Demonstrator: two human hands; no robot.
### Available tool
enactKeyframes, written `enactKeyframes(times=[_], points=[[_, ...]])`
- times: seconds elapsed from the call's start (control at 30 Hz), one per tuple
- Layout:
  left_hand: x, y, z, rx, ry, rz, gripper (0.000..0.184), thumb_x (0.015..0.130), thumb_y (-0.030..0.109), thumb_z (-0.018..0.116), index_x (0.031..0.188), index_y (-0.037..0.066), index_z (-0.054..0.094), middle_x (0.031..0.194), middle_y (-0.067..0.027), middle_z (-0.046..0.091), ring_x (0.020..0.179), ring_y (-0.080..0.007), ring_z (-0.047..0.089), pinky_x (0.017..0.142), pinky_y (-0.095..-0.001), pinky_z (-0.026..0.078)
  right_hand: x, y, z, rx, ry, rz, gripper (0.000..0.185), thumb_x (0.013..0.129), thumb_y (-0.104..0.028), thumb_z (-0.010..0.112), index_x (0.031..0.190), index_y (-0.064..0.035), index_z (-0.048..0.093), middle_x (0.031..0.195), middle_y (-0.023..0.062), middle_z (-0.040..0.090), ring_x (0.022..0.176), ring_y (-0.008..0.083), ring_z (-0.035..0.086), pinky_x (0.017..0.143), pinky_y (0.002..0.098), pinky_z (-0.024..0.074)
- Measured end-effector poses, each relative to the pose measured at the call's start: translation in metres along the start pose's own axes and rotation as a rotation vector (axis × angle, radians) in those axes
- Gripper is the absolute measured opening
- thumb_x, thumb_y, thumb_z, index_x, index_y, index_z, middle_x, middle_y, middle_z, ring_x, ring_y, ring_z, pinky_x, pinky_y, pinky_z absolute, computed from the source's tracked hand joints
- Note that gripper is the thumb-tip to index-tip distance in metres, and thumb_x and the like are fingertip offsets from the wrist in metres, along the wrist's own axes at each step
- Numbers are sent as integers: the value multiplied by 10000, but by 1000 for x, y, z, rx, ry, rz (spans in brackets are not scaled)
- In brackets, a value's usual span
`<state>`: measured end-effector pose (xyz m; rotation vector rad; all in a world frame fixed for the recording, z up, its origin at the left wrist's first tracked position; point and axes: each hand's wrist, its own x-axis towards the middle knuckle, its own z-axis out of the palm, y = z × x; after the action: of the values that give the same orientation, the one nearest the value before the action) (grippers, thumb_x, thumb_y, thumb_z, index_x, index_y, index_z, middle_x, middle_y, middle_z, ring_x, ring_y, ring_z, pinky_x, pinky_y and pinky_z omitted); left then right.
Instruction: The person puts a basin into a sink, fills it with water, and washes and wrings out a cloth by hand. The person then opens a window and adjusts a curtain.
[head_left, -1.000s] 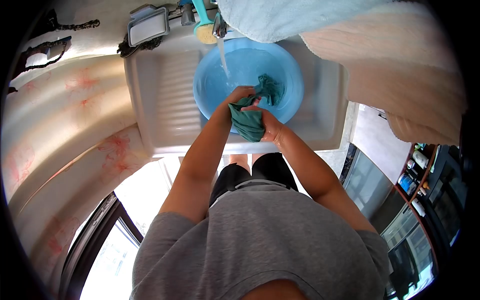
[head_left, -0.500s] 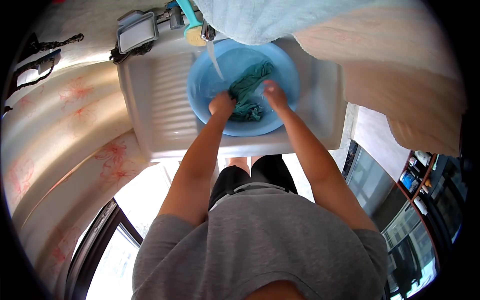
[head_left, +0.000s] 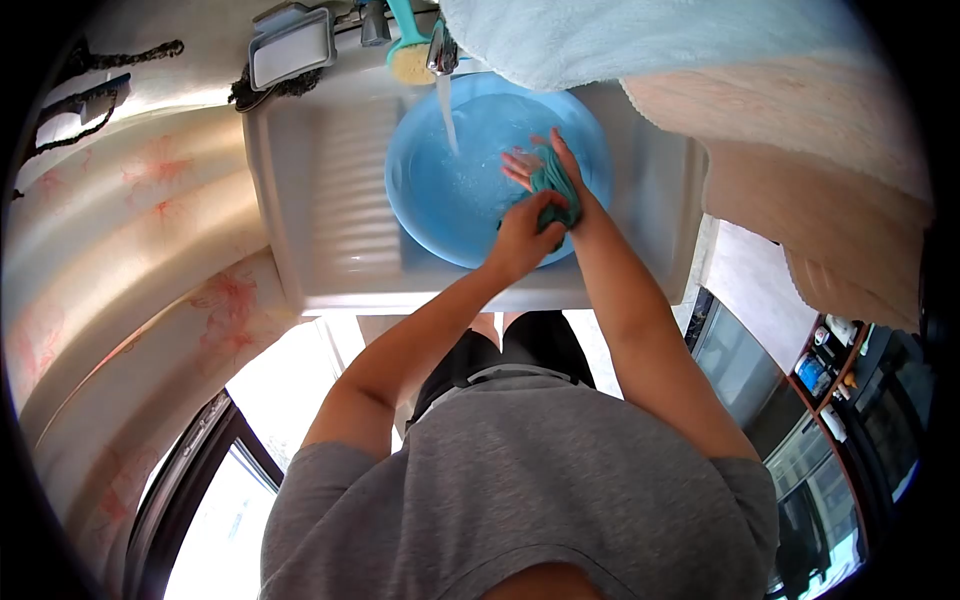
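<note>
A wet, dark green cloth (head_left: 555, 186) is bunched up over the right part of a light blue basin (head_left: 402, 205). My left hand (head_left: 522, 235) is closed on the lower end of the cloth. Palm up, my right hand (head_left: 567, 162) has its fingers stretched out and apart, and the cloth lies across its palm and wrist. From the tap (head_left: 441, 58) a stream of water runs into the basin, where the water is rippled and has bubbles.
The basin stands in a white sink with a ribbed washboard (head_left: 325, 190) on its left. A turquoise-handled brush (head_left: 410, 62) and a soap dish (head_left: 290, 52) sit behind. Pale blue (head_left: 560, 35) and peach towels (head_left: 800, 160) hang at the upper right.
The cloth has come up out of the water and is bunched against my right hand. My left hand has moved right with it. My right hand has turned palm up and opened.
</note>
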<state>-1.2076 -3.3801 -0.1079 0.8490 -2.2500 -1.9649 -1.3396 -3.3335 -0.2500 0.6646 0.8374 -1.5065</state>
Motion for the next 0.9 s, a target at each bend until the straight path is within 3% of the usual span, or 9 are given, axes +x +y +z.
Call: enactKeyframes(times=[0.1,0.23,0.33,0.4,0.5,0.53,0.6,0.73,0.9], points=[[3,4,13,152,125,-32,246,830,157,609,1063,87,572,880,-161,644,801,-326,643,691,-424,505,19,23,-21,95,-95,37,397,990,-486,461,1002,-113,598,872,72,633,712,192,608,658,311,526],[32,-41,0,420,401,-279,272,860,261,657,1045,116,520,894,-176,663,824,-415,627,684,-478,493,-31,44,22,-161,218,-94,289,982,-350,504,864,-103,596,760,14,572,631,160,530,575,299,455],[39,-111,-34,461,418,-167,303,896,346,651,1062,117,544,884,-183,670,811,-403,641,695,-468,506,-54,39,60,-112,278,-47,299,947,-339,570,775,-95,593,746,21,563,626,169,518,584,313,459],[36,-133,-66,296,503,-215,392,906,410,645,1107,84,558,882,-175,679,799,-385,654,707,-450,517,-45,11,36,-423,268,-315,289,910,-334,627,775,-80,599,747,36,569,668,183,552,608,354,481],[29,-164,-90,194,607,-335,524,913,432,640,1245,42,529,914,-172,685,848,-355,665,763,-437,515,-36,-17,15,-1486,552,-915,478,827,-317,716,1221,-128,523,1110,155,588,1034,301,588,821,452,483],[29,-166,-84,254,544,-288,565,904,430,649,1286,39,504,1022,-197,652,952,-355,635,817,-451,497,-36,-12,14,-1490,547,-909,478,827,-317,716,1221,-128,523,1110,155,588,1034,301,588,821,452,483],[27,-160,-61,619,383,-275,557,937,343,579,1404,76,432,1291,-212,530,1143,-335,545,890,-477,459,-38,7,13,-2150,390,-1032,773,793,-304,750,1455,-246,356,1466,176,370,1268,404,438,1003,538,388],[18,-168,-24,1256,-41,-243,527,923,186,452,1446,150,408,1278,-137,523,1111,-287,538,844,-466,449,-43,60,5,-2438,205,-531,887,790,-270,751,1517,-374,253,1608,97,139,1395,434,270,1098,655,229],[19,-179,-48,1275,-105,-199,502,921,164,461,1417,89,442,1097,-131,615,976,-283,632,768,-481,512,-18,32,-36,-2595,131,-775,722,829,-49,606,1463,-326,401,1574,4,273,1400,347,317,1131,576,212]])
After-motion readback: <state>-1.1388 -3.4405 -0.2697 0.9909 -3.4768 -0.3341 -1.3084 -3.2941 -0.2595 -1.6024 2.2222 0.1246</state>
